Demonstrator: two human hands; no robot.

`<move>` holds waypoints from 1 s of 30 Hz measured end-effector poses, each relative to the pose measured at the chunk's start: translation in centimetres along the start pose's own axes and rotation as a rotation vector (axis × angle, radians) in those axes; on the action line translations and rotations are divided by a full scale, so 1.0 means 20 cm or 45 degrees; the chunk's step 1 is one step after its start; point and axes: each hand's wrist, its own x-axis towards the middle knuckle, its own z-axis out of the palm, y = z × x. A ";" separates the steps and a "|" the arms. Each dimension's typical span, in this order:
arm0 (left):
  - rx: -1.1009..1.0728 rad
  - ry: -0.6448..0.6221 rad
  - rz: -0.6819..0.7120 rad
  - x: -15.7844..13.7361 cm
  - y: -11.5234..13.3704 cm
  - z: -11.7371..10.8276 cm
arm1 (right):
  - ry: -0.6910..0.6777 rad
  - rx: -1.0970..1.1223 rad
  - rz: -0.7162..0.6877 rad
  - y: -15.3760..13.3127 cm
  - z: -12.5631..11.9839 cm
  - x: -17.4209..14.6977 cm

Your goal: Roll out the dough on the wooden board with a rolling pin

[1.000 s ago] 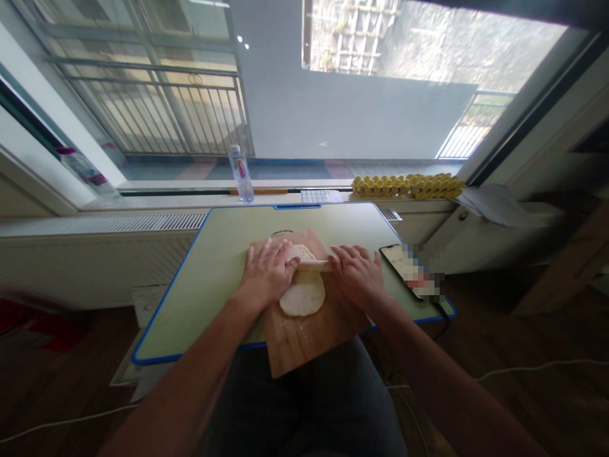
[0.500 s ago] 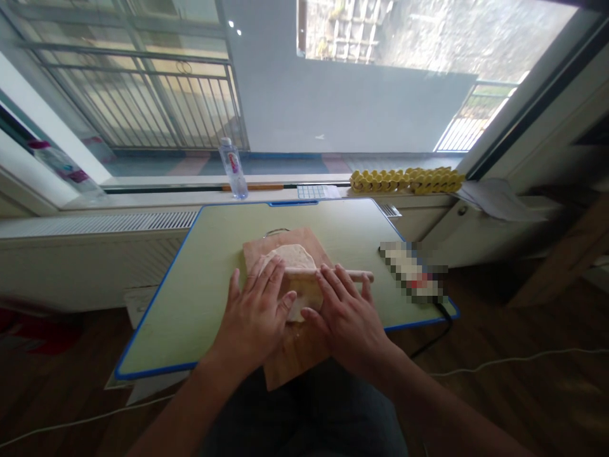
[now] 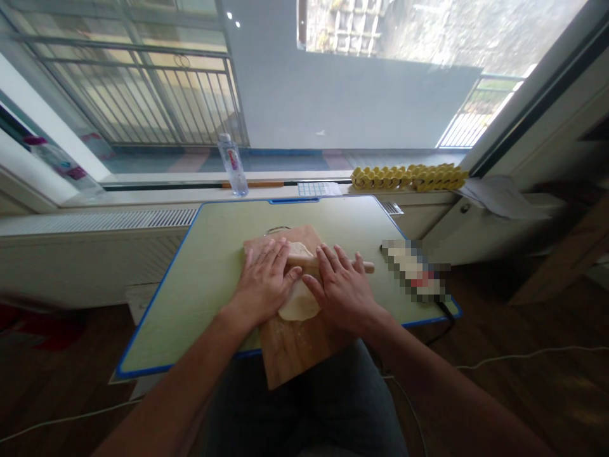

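Note:
A wooden rolling pin (image 3: 304,261) lies crosswise over a flat sheet of pale dough (image 3: 299,303). The dough rests on a wooden cutting board (image 3: 290,355), whose near corner juts past the table's edge. My left hand (image 3: 264,279) lies flat with fingers stretched out, covering the pin's left end. On the pin's right part, my right hand (image 3: 343,289) is also open, its palm down and fingers spread. Both thumbs point inward above the dough. The pin's right tip sticks out beyond my right fingers.
The board lies on a light green table (image 3: 200,298) with a blue rim. A blurred-out object (image 3: 412,270) sits at its right, a dark cord below it. On the windowsill stand a clear bottle (image 3: 233,166) and a yellow wavy strip (image 3: 409,178); another bottle (image 3: 61,162) is far left.
Both hands and the rolling pin have moved forward, away from me, over the dough. More of the dough's near part now shows. The board has stayed about where it was.

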 end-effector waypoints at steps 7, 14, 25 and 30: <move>-0.012 0.036 0.017 -0.15 0.03 -0.02 | -0.014 0.003 -0.019 -0.03 -0.01 -0.13; -0.019 0.017 0.027 -0.18 0.03 -0.02 | -0.028 -0.021 -0.040 -0.02 0.01 -0.15; -0.053 -0.031 0.036 0.03 -0.01 -0.01 | -0.058 0.023 0.006 0.00 -0.03 -0.01; -0.007 0.051 0.086 -0.21 0.01 -0.03 | -0.003 0.068 -0.078 -0.04 -0.02 -0.23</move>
